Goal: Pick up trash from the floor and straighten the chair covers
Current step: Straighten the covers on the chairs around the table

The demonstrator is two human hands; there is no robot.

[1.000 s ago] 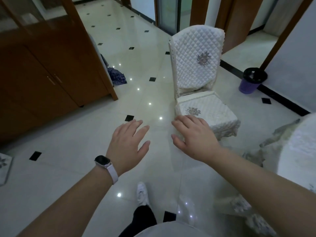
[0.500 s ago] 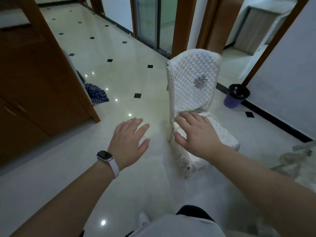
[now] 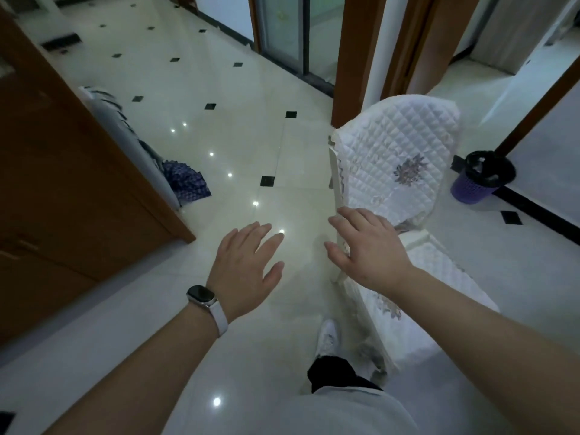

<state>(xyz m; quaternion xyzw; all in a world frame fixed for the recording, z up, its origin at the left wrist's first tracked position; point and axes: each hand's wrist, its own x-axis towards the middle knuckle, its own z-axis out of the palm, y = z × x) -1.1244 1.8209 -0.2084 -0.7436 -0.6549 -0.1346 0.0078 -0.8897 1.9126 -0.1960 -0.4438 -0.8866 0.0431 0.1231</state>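
- both hands out front, palms down, fingers spread, nothing held. left hand (image 3: pixel 246 262) hangs over bare floor (image 3: pixel 238 142); right hand (image 3: pixel 365 246) is just in front of the chair (image 3: pixel 386 233), over its near-left corner. can't tell if it's touching yet.
- task thing: quilted back cover (image 3: pixel 398 158) sits on the backrest, its lower hem rumpled where it meets the seat. seat cover (image 3: pixel 439 277) is on the seat, skirt edge bunched at the front-left corner under the right forearm.
- step in hand, my read: reaching in to straighten the covers. no trash visible on the floor near the hands.
- how to do it well: take two grips, one per hand, on opposite edges of the same cover, pull evenly so the quilting lies flat, don't tug one side only or it skews.
- do the back first, pull the hem down, then smooth the seat and let the skirt hang.
- chair looks light; brace it or it slides on the glossy tile.
- purple bin (image 3: pixel 480 180) stands right of the chair, near the wall, for any trash.
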